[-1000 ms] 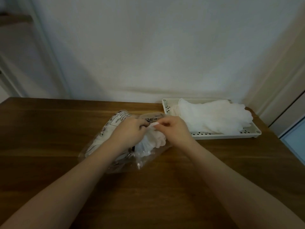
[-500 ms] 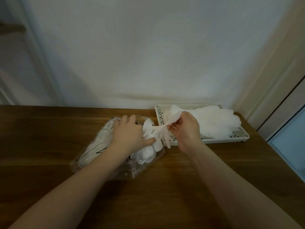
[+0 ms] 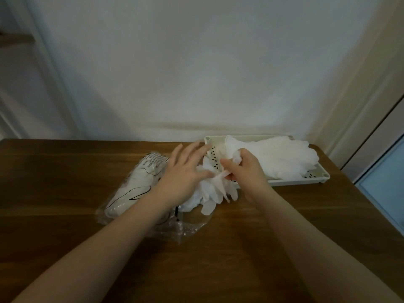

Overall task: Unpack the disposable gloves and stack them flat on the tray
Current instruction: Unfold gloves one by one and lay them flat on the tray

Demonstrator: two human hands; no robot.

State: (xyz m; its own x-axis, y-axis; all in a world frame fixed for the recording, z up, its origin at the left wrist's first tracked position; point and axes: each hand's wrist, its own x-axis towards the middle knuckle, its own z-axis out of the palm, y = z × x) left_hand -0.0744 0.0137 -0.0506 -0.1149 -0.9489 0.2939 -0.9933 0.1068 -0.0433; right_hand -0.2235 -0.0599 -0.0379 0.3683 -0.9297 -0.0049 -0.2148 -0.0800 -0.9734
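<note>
A clear plastic glove package (image 3: 135,189) with black print lies on the wooden table, its open end toward the tray. My right hand (image 3: 244,171) grips a thin white disposable glove (image 3: 218,189) drawn out of the package; the glove's fingers hang down over the package mouth. My left hand (image 3: 185,171) lies over the package with fingers spread straight, and its thumb touches the glove. A cream perforated tray (image 3: 314,179) stands at the back right. It holds a flat stack of white gloves (image 3: 284,158).
The wooden table (image 3: 65,193) runs to a white wall behind. Its right edge (image 3: 371,206) falls off close past the tray, with a door frame and pale floor beyond.
My right hand has drawn the glove further out and toward the tray's left end. My left hand has opened its fingers over the package. The view has shifted a little.
</note>
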